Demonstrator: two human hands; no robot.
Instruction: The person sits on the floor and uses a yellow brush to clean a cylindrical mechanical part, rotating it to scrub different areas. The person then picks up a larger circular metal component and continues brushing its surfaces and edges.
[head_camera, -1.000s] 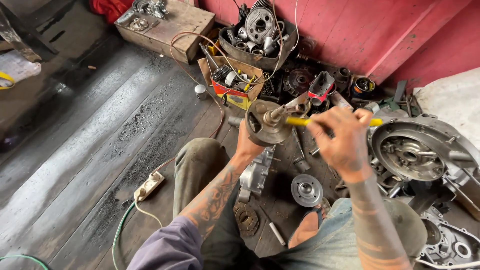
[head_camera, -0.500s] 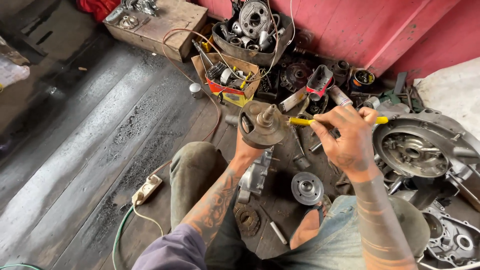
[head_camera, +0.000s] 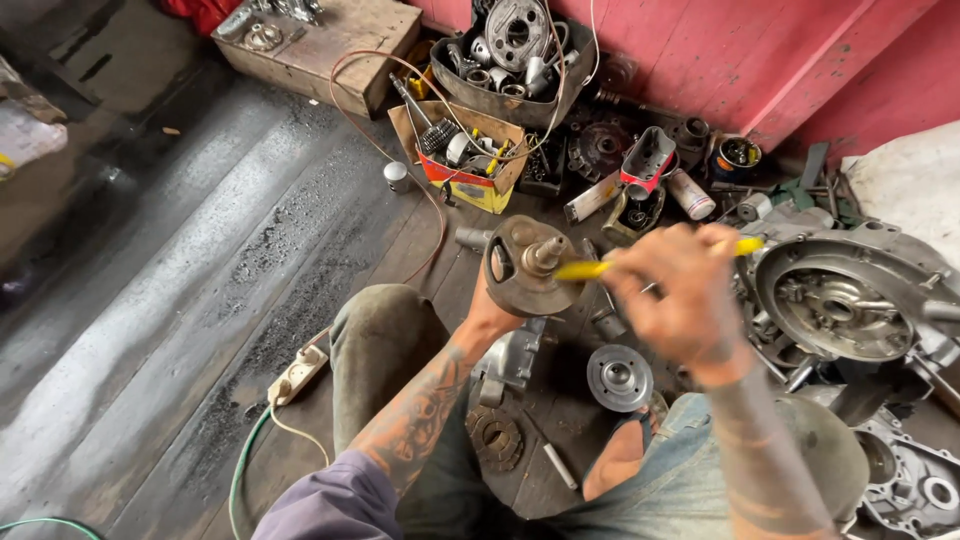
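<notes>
The left hand is gripping a round metal flywheel part at frame centre while the right hand, at three o'clock of it, is closing around a yellow-handled tool whose tip is meeting the hub, apparently mid-cleaning, which calls for steady support.

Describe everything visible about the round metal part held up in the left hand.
The round metal part is a dull, brownish-grey disc, grimy or rusty, with a short paler shaft rising from its centre and a dark oblong opening near its left rim. It is held above the lap, its face tilted toward the camera. The left hand holds it from below, mostly hidden behind it. A yellow tool in the right hand reaches to the shaft's base.
</notes>
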